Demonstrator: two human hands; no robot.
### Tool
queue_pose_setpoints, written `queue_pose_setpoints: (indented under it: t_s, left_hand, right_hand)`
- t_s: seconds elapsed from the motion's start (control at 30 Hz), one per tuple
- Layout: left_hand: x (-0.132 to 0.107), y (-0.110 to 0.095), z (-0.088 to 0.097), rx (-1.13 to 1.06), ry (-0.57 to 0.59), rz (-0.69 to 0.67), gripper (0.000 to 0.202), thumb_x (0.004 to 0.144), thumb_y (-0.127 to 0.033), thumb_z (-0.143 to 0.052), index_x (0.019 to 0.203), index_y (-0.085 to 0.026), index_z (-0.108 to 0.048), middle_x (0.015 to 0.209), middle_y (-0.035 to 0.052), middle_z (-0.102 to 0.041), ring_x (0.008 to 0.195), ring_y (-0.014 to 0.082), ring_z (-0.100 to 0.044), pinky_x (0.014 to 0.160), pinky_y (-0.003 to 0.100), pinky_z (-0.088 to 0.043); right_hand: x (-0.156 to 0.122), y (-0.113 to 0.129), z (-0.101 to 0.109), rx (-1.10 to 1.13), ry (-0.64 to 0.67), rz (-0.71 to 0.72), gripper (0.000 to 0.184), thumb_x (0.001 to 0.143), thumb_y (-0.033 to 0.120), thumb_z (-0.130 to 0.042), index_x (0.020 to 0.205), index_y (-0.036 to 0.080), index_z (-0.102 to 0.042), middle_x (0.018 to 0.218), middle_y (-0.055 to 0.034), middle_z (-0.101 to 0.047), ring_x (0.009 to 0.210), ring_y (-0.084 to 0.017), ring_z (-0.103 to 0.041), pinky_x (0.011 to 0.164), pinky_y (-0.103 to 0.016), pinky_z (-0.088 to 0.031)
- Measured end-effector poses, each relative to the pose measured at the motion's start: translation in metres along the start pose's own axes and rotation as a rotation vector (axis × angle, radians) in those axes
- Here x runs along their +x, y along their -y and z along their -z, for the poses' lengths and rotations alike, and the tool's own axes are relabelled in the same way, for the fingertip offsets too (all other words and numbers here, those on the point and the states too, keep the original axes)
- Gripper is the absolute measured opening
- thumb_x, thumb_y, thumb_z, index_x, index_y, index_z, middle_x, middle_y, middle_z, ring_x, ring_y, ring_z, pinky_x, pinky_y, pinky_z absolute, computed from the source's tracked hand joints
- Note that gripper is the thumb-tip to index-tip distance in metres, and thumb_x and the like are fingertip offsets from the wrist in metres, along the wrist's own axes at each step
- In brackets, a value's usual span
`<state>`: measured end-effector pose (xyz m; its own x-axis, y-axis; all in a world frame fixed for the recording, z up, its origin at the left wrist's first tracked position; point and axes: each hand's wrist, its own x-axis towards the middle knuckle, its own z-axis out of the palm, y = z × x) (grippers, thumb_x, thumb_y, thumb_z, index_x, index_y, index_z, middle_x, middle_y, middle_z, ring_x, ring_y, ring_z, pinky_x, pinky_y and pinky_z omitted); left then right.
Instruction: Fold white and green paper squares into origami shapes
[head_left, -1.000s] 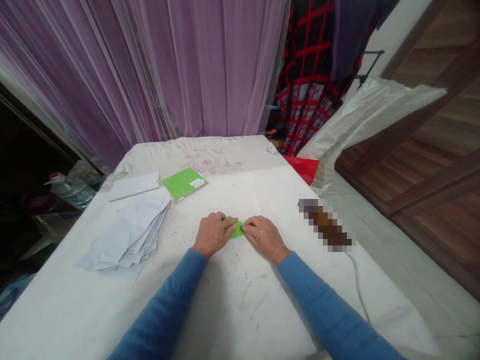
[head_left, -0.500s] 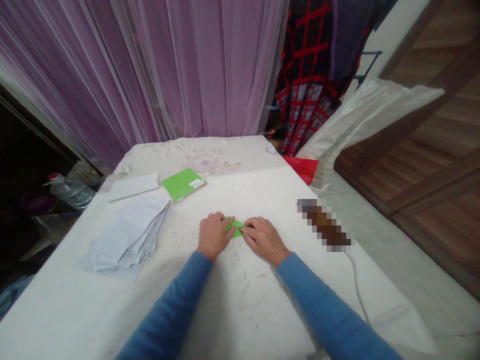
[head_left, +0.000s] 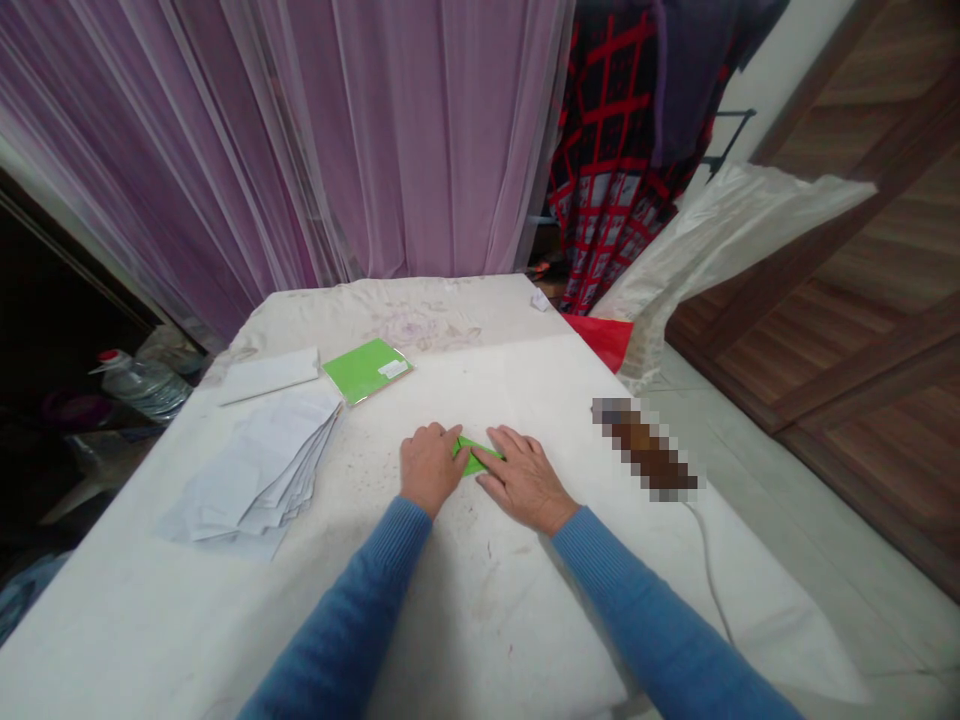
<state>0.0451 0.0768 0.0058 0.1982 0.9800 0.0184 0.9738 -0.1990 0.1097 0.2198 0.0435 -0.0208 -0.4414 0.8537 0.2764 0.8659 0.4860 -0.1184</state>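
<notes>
Green folded paper (head_left: pixel 475 457) lies on the white-covered table (head_left: pixel 480 610) between my hands: my left hand (head_left: pixel 430 467) presses one end down, my right hand (head_left: pixel 525 480) spread, fingertips at the other. Any slip could spring it open.

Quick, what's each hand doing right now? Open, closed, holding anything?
Left hand: loosely curled on the folded green paper; can't tell if it's gripping.
Right hand: open, fingers spread, not holding it, fingertips at the paper's right end.
</notes>
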Motion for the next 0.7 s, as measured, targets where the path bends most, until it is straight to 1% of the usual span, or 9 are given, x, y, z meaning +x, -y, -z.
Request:
queue_pose_setpoints:
  t_s: [0.17, 0.3, 0.53, 0.7]
  left_hand:
    - [0.006, -0.001, 0.0, 0.003, -0.014, 0.04, 0.041, 0.092, -0.047, -0.045, 0.127, -0.028, -0.057, 0.106, 0.0086, -0.065, 0.1, 0.0272, -0.058, 0.079, 0.038, -0.043]
    - [0.009, -0.003, 0.0, -0.003, -0.013, 0.071, 0.043, 0.093, -0.048, -0.043, 0.127, -0.028, -0.057, 0.106, 0.0088, -0.066, 0.101, 0.0273, -0.059, 0.08, 0.038, -0.043]
    - [0.012, -0.006, 0.002, -0.001, 0.016, 0.099, 0.043, 0.094, -0.046, -0.04, 0.13, -0.028, -0.055, 0.108, 0.0102, -0.066, 0.103, 0.0284, -0.059, 0.081, 0.04, -0.043]
    - [0.012, -0.006, 0.003, 0.005, 0.007, 0.106, 0.043, 0.094, -0.046, -0.04, 0.129, -0.028, -0.056, 0.107, 0.01, -0.066, 0.102, 0.0297, -0.059, 0.08, 0.042, -0.045]
  right_hand:
    - [-0.001, 0.002, 0.002, 0.002, 0.012, -0.026, 0.043, 0.094, 0.043, -0.052, 0.134, 0.028, -0.056, 0.144, -0.014, -0.047, 0.136, -0.031, -0.036, 0.106, -0.048, -0.03]
    - [-0.002, 0.003, 0.001, 0.01, 0.022, -0.041, 0.045, 0.093, 0.044, -0.052, 0.135, 0.028, -0.055, 0.146, -0.0143, -0.045, 0.138, -0.032, -0.032, 0.108, -0.051, -0.027]
    - [-0.004, 0.006, 0.002, 0.004, 0.078, -0.073, 0.05, 0.096, 0.047, -0.045, 0.139, 0.023, -0.05, 0.15, -0.0155, -0.04, 0.141, -0.032, -0.028, 0.11, -0.052, -0.025]
    - [-0.006, 0.008, 0.002, 0.0, 0.107, -0.108, 0.053, 0.097, 0.049, -0.042, 0.141, 0.02, -0.048, 0.152, -0.0155, -0.036, 0.142, -0.032, -0.025, 0.111, -0.052, -0.022]
